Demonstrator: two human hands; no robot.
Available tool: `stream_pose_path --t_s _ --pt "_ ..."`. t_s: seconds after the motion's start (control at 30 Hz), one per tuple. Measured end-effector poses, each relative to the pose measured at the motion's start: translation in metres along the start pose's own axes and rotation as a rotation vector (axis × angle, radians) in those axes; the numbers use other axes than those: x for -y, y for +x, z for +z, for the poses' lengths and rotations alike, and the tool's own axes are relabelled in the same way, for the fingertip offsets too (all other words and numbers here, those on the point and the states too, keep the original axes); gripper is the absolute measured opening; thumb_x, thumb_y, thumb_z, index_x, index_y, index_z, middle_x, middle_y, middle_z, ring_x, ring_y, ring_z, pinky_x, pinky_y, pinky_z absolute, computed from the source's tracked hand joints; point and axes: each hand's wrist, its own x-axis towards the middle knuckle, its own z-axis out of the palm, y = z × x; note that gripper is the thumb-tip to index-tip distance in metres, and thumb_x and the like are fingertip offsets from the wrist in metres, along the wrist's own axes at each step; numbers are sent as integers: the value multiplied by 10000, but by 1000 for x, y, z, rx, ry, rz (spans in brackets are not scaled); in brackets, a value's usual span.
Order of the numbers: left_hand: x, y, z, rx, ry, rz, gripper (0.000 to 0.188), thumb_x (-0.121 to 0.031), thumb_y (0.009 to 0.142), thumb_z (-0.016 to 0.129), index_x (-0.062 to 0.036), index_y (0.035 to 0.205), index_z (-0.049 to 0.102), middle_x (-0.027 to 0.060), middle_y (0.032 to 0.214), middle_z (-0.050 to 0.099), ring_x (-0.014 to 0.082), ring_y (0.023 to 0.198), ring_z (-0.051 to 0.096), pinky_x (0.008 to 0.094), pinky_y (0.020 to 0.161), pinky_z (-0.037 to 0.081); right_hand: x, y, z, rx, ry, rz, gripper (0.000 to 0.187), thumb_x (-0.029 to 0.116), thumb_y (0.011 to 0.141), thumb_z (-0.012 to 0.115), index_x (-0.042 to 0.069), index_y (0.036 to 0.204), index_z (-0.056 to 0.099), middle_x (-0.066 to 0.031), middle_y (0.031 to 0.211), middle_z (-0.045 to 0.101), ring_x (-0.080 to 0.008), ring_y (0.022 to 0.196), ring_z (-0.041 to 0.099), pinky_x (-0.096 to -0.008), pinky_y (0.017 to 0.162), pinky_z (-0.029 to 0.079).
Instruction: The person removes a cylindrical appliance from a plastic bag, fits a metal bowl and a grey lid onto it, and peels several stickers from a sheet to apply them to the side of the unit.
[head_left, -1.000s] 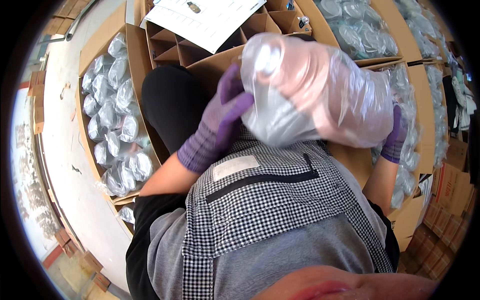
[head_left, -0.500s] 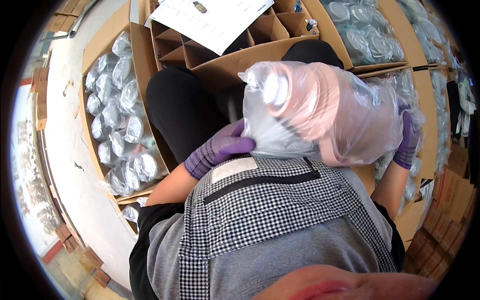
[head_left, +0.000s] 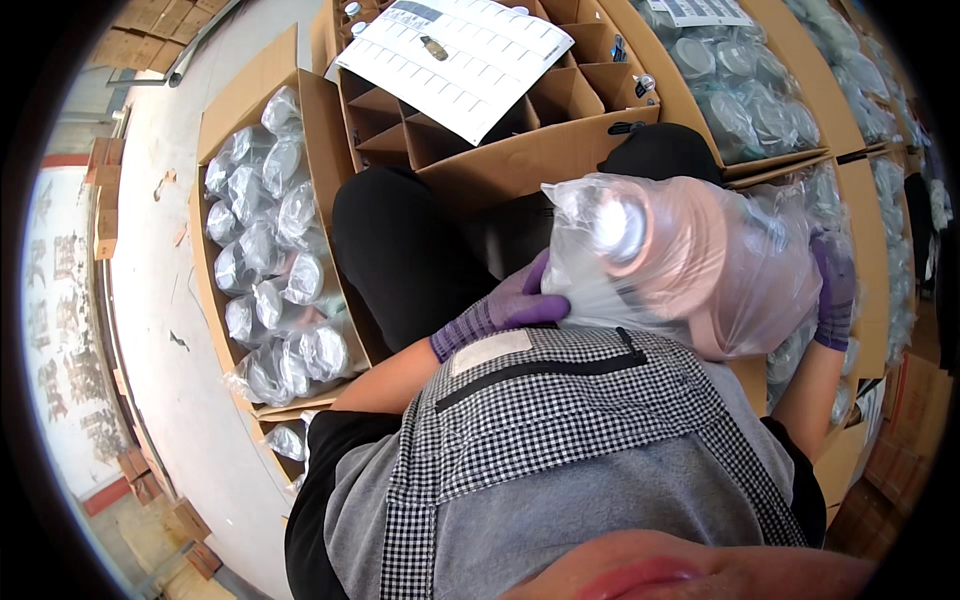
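Divided carton point(head_left: 520, 155): brown, open, split into cells by cardboard; I see it straight beyond the grip.
Left carton point(head_left: 325, 130): brown, open, packed with clear-wrapped items point(head_left: 260, 190); left of the grip.
Right carton point(head_left: 660, 70): brown, open, holding wrapped pieces point(head_left: 735, 65); beyond the grip, to its right.
Pink bundle point(head_left: 720, 260): rounded pink forms in clear plastic; I have it in the grip itself, sideways between both hands.
White sheet point(head_left: 490, 85): printed, lying tilted across the divided carton; beyond the grip, to its left.
Right hand point(head_left: 835, 285): purple glove, holding the bundle's right end, fingers partly hidden from me.
Left hand point(head_left: 510, 305): purple glove, thumb and fingers narrowed on the bundle's left edge.
White round part point(head_left: 620, 230): inside the plastic, nearer my left hand; blurred.
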Motion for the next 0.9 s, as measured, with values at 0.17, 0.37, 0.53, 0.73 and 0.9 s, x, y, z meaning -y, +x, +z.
stream_pose_path --t_s 0.17,0.37,0.53,0.73,0.9 --pt "-23 14 1 119 369 162 997 -284 754 837 -22 1541 285 132 1466 479 263 1366 442 396 1169 316 23 -17 21 85 -59 -373 394 180 924 593 -14 1267 612 -156 1154 696 -262 1103 647 -372 986 474" --pt "-59 76 14 414 845 -94 797 -358 711 894 -45 1362 558 142 1263 652 230 1183 603 359 1040 478 92 -42 37 68 -93 -188 355 182 946 568 40 1270 598 -112 1179 678 -236 1087 646 -354 948 485" --pt "-63 95 1 500 824 -148 778 -289 696 920 -26 1340 573 140 1265 655 239 1175 620 373 1036 507 94 -35 51 401 907 96 452 340 982 557 12 1293 573 -133 1252 640 -241 1155 603 -372 981 473" --pt "-70 66 -18 442 878 49 838 -285 691 915 -23 1384 524 132 1289 635 244 1230 583 383 1080 459 80 -35 41 377 297 -283 409 289 1004 480 -40 1211 607 -181 1222 633 -292 1128 588 -406 999 448" --pt "-68 24 -4 148 1044 363 976 -321 652 920 -15 1443 437 166 1368 567 275 1250 569 397 1071 454 110 -33 40 342 70 -385 389 258 1009 457 -48 1179 626 -188 1187 639 -306 1104 589 -408 997 440"
